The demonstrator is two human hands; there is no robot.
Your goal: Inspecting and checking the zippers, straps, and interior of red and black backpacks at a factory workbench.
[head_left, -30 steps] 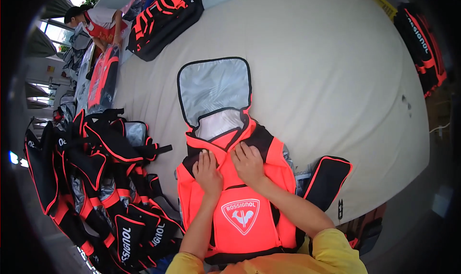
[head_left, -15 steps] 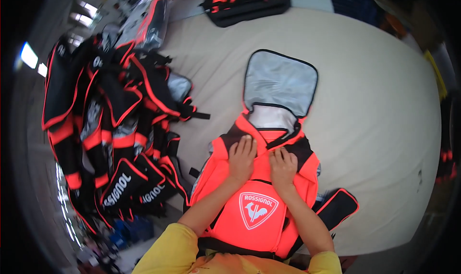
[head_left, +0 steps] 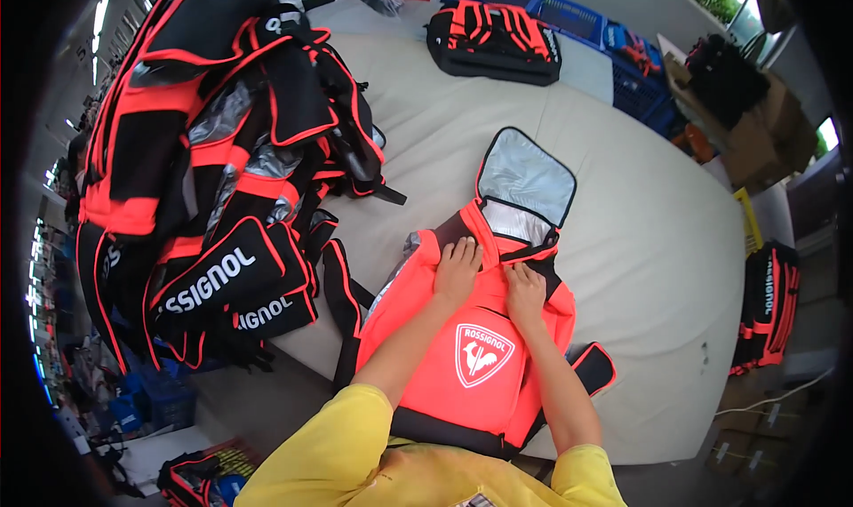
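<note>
Beige padded table (head_left: 622, 196) fills our view, which has swung since a second ago so the heap of black-and-orange bags (head_left: 222, 178) now looms at our left; the orange backpack (head_left: 471, 365) stays before us, lid flap open; our left hand (head_left: 458, 271) and right hand (head_left: 526, 294) still press flat, gripping nothing.
</note>
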